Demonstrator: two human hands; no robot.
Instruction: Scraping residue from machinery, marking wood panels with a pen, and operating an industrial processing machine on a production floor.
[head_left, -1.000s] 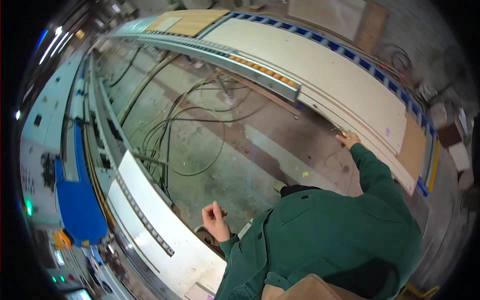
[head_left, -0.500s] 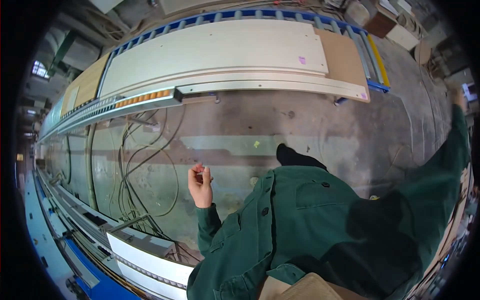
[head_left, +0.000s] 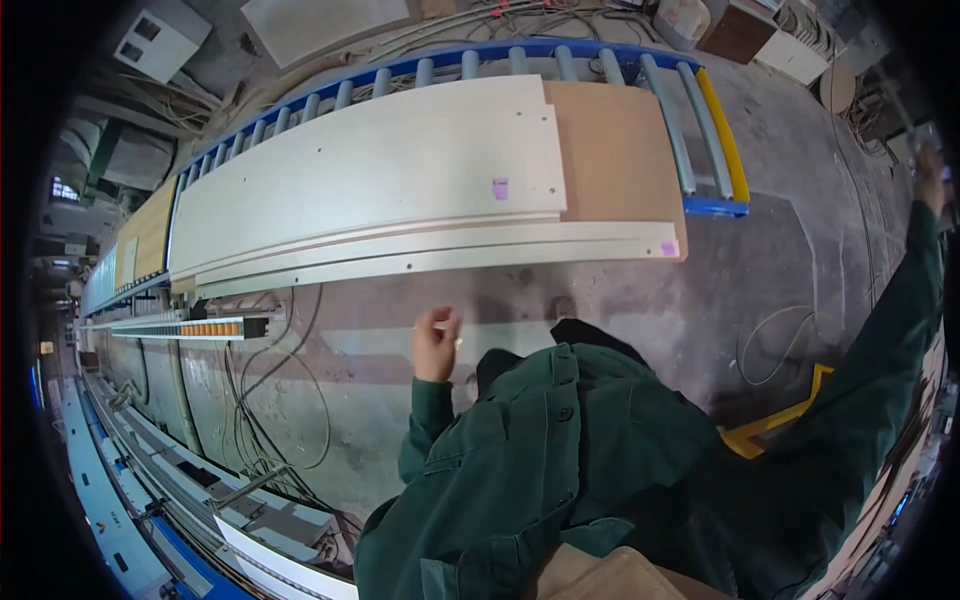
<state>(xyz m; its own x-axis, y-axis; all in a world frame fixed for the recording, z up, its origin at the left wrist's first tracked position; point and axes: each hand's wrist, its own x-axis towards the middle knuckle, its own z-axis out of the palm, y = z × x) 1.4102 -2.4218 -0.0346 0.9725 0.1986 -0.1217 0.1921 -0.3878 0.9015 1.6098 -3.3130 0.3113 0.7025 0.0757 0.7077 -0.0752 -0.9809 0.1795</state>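
Note:
My left hand (head_left: 435, 345) hangs in front of my body over the floor, fingers loosely curled and somewhat blurred, with nothing seen in it. My right arm stretches far out to the right. At the dark rim, my right hand (head_left: 930, 180) appears closed around something pale that I cannot make out. Nearest to my left hand is a stack of long white panels (head_left: 380, 160) with small drilled holes and a purple sticker (head_left: 500, 189). Beneath them lies a brown board (head_left: 615, 150). A narrow white strip panel (head_left: 480, 245) runs along the near edge.
The boards rest on a blue-framed roller conveyor (head_left: 690, 120) with a yellow end bar (head_left: 722, 135). Loose cables (head_left: 265, 400) lie on the floor at left. A rail with orange rollers (head_left: 212, 328) ends near them. A yellow metal frame (head_left: 770, 430) stands beside my right arm.
My view has shifted, so the conveyor and boards sit lower and farther left. My left hand is raised closer to the boards. The yellow frame by my right arm now shows more.

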